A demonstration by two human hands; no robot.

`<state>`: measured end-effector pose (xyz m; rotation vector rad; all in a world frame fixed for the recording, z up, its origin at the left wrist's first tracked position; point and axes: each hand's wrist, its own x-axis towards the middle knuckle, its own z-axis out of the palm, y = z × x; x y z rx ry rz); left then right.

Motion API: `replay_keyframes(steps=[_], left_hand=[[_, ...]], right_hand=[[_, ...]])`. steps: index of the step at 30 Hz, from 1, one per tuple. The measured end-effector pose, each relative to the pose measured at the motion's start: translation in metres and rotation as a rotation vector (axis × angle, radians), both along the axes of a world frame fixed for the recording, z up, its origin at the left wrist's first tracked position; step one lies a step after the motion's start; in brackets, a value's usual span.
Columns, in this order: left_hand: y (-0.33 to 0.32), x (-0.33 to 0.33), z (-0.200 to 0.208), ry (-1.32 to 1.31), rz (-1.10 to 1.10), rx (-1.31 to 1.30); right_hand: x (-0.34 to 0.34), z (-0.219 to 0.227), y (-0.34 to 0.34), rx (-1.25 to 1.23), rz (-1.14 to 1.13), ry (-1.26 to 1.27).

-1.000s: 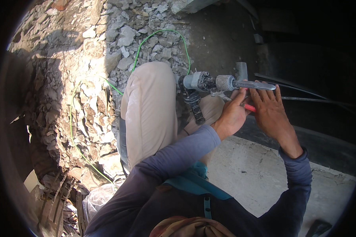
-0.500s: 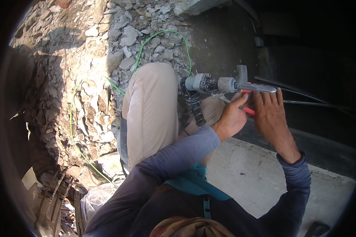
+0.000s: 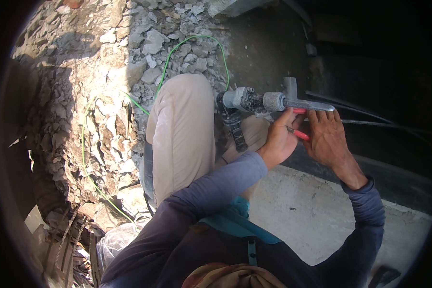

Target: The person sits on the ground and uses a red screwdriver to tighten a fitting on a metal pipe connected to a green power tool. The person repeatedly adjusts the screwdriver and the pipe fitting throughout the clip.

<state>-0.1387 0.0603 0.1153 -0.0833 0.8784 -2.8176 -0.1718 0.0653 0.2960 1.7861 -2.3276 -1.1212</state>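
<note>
A dusty demolition hammer (image 3: 247, 100) lies sideways beyond my legs, its long chisel bit (image 3: 312, 104) pointing right. Just below the bit, a pair of red-handled pliers (image 3: 301, 135) sits between my two hands. My left hand (image 3: 278, 141) is closed around the pliers' metal end, its fingertips by the upper red handle near the tool's front collar. My right hand (image 3: 327, 141) lies back-up over the handle ends, its fingertips at the chisel bit. My palms and fingers hide much of the pliers. What their jaws grip, if anything, is hidden.
A green cable (image 3: 165, 65) loops over broken concrete rubble (image 3: 151, 43) ahead and to the left. My bent knee (image 3: 185, 110) stands left of the hammer. Thin metal rods (image 3: 369, 123) extend right into shadow. A pale concrete ledge (image 3: 293, 211) runs below my hands.
The whole view has shifted slightly left. My right forearm and elbow have moved a little outward to the right. Both hands stay at the pliers beneath the chisel bit.
</note>
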Motion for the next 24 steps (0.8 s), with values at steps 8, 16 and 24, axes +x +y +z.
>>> replay_keyframes(steps=[8, 16, 24], left_hand=[[0.001, 0.003, 0.007, -0.225, 0.003, -0.182], [-0.002, 0.011, 0.008, -0.31, -0.093, -0.31], [0.003, 0.024, 0.005, -0.39, -0.241, -0.42]], right_hand=[[0.014, -0.004, -0.002, 0.005, -0.061, 0.033], [0.025, -0.009, 0.004, 0.02, -0.165, 0.043], [0.043, -0.02, 0.018, 0.077, -0.391, 0.024]])
